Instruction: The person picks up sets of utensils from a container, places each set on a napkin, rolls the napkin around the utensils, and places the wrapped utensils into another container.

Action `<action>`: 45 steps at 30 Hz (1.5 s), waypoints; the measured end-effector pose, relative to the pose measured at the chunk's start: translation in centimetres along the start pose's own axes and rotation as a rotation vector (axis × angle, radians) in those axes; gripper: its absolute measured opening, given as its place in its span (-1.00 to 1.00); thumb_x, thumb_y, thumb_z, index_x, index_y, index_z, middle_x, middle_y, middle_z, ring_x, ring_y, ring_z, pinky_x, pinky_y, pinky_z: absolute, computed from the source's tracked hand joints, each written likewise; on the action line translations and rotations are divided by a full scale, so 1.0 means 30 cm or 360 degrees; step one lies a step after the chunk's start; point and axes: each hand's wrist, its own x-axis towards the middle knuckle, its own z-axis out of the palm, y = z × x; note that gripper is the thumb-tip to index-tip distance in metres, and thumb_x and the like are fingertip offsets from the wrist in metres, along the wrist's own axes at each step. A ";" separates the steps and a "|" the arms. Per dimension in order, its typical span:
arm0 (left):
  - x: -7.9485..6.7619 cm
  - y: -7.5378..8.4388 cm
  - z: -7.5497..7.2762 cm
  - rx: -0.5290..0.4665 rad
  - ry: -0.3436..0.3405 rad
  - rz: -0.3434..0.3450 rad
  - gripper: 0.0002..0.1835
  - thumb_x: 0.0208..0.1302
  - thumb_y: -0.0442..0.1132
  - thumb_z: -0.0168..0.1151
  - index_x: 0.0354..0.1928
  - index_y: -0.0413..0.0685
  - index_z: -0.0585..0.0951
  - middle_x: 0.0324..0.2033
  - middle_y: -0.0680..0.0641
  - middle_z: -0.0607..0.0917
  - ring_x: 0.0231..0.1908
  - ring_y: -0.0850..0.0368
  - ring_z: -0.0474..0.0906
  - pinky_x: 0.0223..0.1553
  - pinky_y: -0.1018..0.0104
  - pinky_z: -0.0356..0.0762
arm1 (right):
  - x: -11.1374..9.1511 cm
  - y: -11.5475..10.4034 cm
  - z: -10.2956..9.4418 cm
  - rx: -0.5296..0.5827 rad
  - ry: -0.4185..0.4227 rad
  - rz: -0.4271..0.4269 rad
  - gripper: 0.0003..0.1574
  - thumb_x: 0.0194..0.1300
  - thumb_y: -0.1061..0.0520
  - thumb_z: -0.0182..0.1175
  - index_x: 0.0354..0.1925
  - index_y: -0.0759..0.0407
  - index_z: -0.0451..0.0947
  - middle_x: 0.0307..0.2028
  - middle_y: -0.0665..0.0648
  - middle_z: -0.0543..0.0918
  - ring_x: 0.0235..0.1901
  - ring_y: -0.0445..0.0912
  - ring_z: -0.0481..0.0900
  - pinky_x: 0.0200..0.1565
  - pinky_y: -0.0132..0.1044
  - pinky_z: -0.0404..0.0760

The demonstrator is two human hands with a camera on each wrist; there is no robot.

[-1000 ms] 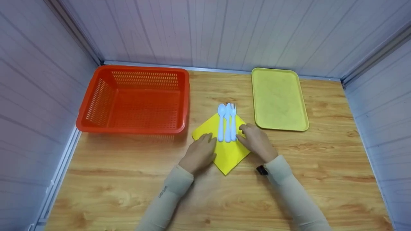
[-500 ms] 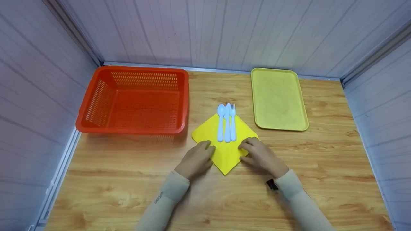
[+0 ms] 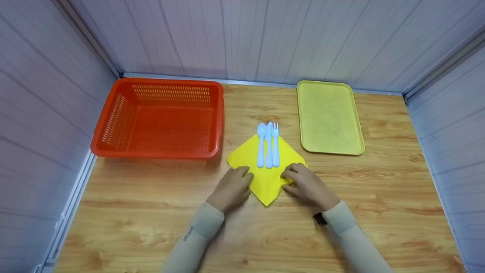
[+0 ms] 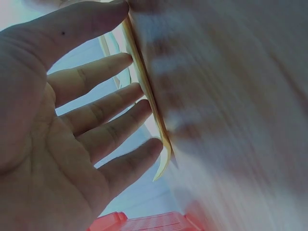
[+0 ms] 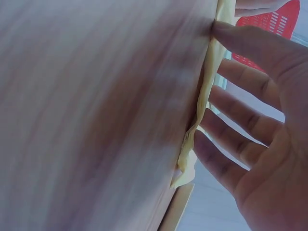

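A yellow napkin point(image 3: 266, 185) lies on the table like a diamond, one corner toward the person. Across its far half rest a pale blue spoon point(image 3: 260, 146), knife point(image 3: 268, 151) and fork point(image 3: 275, 148) side by side, heads past the far corner. My left hand point(image 3: 230, 189) touches the napkin's near left edge with its fingertips; in the left wrist view its fingers point(image 4: 103, 108) are spread and nearly straight. At the near right edge, my right hand point(image 3: 310, 186) has its fingertips on the cloth and thumb against the edge, which is wrinkled in the right wrist view.
An orange-red plastic basket point(image 3: 155, 154) with slotted walls stands at the back left. Back right lies a yellow tray point(image 3: 331, 117). Pale panel walls point(image 3: 242, 38) enclose the wooden table point(image 3: 261, 242) at the back and both sides.
My right hand has moved back toward the person, from beside the fork to the napkin's near right edge. My left hand has shifted slightly nearer. The napkin's near right edge now bends inward.
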 end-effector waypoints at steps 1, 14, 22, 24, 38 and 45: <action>0.000 -0.001 0.002 0.0014 0.0018 0.0006 -0.81 0.27 -0.37 0.15 -0.09 -0.20 0.61 0.05 -0.21 0.60 0.10 -0.14 0.53 0.21 -0.07 0.39 | 0.001 0.000 0.001 -0.0006 0.0005 0.0003 -0.69 0.24 0.05 0.44 -0.11 0.16 0.65 -0.13 0.10 0.56 -0.14 -0.01 0.51 -0.09 -0.13 0.57; 0.045 -0.022 0.003 0.0097 0.0069 -0.0160 -0.84 0.29 -0.39 0.08 -0.23 -0.09 0.64 -0.23 -0.10 0.62 -0.12 -0.09 0.58 0.25 -0.29 0.27 | 0.017 0.007 -0.003 0.0055 -0.0052 0.0122 -0.76 0.43 0.01 0.24 -0.09 0.14 0.65 -0.15 0.07 0.59 -0.15 -0.05 0.52 -0.07 -0.14 0.56; 0.083 -0.041 -0.015 0.0153 0.0052 -0.0257 -0.82 0.35 -0.28 0.15 -0.34 -0.09 0.72 -0.40 -0.06 0.65 -0.28 -0.03 0.60 0.13 -0.12 0.43 | 0.003 0.032 -0.028 0.0195 -0.0094 -0.0010 -0.54 0.25 0.01 0.41 0.04 0.18 0.59 -0.07 0.10 0.58 -0.11 -0.06 0.50 -0.06 -0.12 0.55; 0.088 -0.044 -0.018 0.0166 0.0061 -0.0245 -0.81 0.37 -0.26 0.14 -0.35 -0.09 0.71 -0.44 -0.05 0.64 -0.34 -0.02 0.58 0.06 -0.06 0.47 | 0.006 0.040 -0.034 0.0190 -0.0092 -0.0016 -0.49 0.20 0.01 0.45 0.06 0.18 0.58 -0.03 0.10 0.59 -0.06 -0.04 0.51 0.00 -0.08 0.54; 0.146 -0.077 -0.037 0.0055 0.0180 -0.0271 -0.76 0.42 -0.25 0.09 -0.43 -0.14 0.59 -0.61 -0.05 0.48 -0.56 -0.04 0.51 -0.52 0.14 0.47 | 0.077 0.094 -0.033 0.0069 0.0067 0.0227 -0.76 0.41 0.11 0.26 -0.39 0.13 0.47 -0.47 0.02 0.45 -0.45 -0.07 0.37 -0.37 -0.17 0.43; 0.174 -0.093 -0.032 0.0049 0.0130 -0.0336 -0.80 0.41 -0.25 0.10 -0.34 -0.19 0.61 -0.54 -0.11 0.54 -0.53 -0.07 0.52 -0.48 0.11 0.51 | 0.102 0.112 -0.035 0.0158 -0.0007 0.0389 -0.71 0.44 0.08 0.23 -0.42 0.12 0.44 -0.53 0.01 0.34 -0.51 -0.10 0.25 -0.42 -0.23 0.30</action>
